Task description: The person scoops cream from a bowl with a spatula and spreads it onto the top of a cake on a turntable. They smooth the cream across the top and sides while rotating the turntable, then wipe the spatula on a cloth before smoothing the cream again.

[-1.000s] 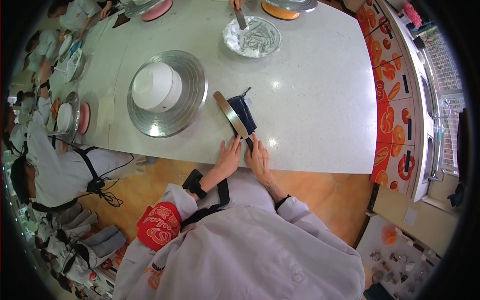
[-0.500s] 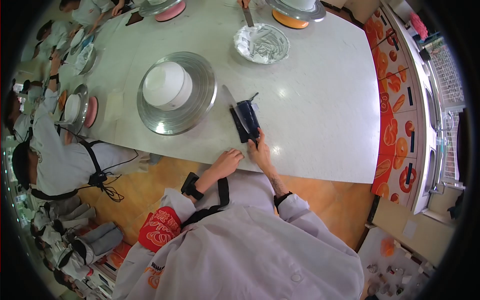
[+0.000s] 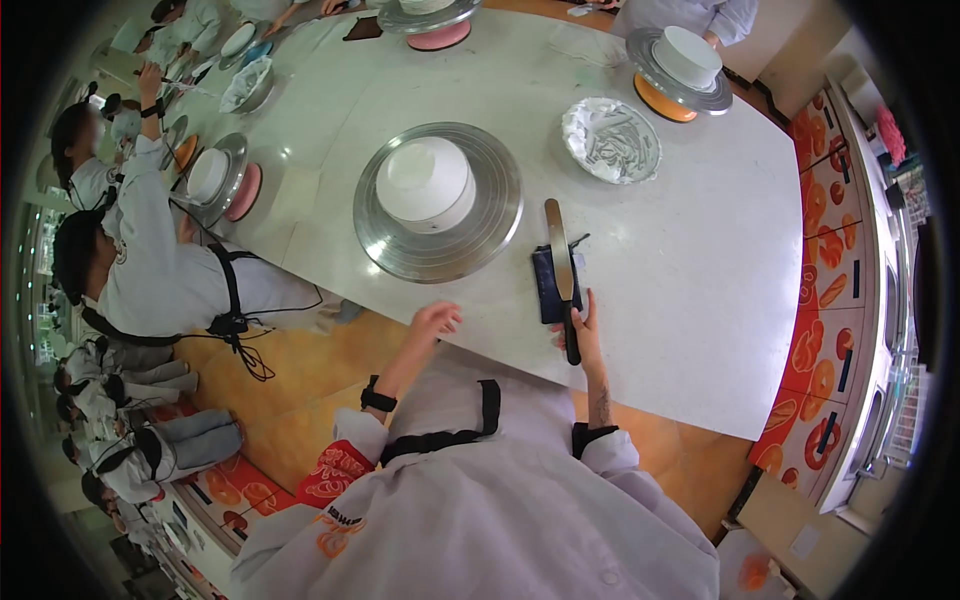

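The spatula (image 3: 560,255), with a long metal blade and black handle, lies over a dark blue pouch (image 3: 546,285) near the table's front edge. My right hand (image 3: 588,332) is at its handle, which crosses in front of some fingers; the index finger or thumb points up beside it. My left hand (image 3: 436,320) hovers by the table edge, fingers loosely bent and apart, holding nothing. Beyond it, a white round cake form (image 3: 424,180) rests on a metal turntable (image 3: 490,225). A bowl (image 3: 612,142) of white cream stands farther back on the right.
The white table (image 3: 700,300) carries further turntables: one with a white cake form (image 3: 687,57) at back right, one at the back, another (image 3: 235,170) at left. A second cream bowl (image 3: 248,88) is at back left. Co-workers stand along the left and back; one person (image 3: 180,270) is nearby.
The view has shifted, so the table things appear farther right. The spatula now points straighter away from me. My left hand has moved apart from my right and its fingers have spread.
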Tool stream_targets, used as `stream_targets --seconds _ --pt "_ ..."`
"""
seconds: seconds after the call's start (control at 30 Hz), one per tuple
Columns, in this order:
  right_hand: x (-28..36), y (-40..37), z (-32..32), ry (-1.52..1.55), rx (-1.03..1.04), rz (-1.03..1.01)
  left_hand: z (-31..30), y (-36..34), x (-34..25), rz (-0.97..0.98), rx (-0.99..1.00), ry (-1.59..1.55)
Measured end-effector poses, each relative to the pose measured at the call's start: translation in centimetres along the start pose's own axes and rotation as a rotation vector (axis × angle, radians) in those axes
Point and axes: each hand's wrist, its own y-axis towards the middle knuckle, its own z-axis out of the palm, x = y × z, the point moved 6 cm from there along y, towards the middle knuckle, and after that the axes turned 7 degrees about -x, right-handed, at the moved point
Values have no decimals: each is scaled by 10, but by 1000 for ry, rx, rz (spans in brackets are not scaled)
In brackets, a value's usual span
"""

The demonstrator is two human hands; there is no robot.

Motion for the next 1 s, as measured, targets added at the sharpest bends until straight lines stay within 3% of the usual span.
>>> stream_targets --seconds 0.03,0.1,0.13,0.2,0.27,0.33,0.4,0.5,0.6,0.67,0.73,0.87,0.93,1.0 --pt "6 -1 -1 -40 -18 7 -12 0 -4 -5 0 0" --pt "8 -3 0 -12 -30 -7 -44 4 -30 69 -176 -367" --pt "12 -5 1 -7 -24 -18 -56 9 -36 69 -171 -372" --pt "19 -10 2 -96 -36 -18 -77 14 -49 179 -147 -687" --pt "31 -19 8 -190 -52 -14 -87 20 -47 138 -222 -729" --pt "44 -30 8 -115 -161 9 -94 28 -42 88 -272 -767" --pt "56 -37 10 -42 -133 -48 -109 37 -37 91 -330 -721" --pt "89 -46 24 -3 -211 -187 -123 49 -41 68 -240 -699" --pt "117 -40 3 -277 -380 -349 -137 61 -51 40 -190 -674" --pt "163 -48 0 -623 -606 -378 -148 72 -55 17 -183 -600" --pt "211 -51 3 -979 -675 -399 -155 81 -61 15 -141 -585" --pt "274 -40 13 -1581 -697 -517 -167 97 -71 -2 -66 -554" --pt "292 -27 17 -1761 -670 -624 -173 104 -73 -1 -11 -523" --pt "305 -8 19 -1895 -683 -596 -174 106 -78 -12 12 -517"
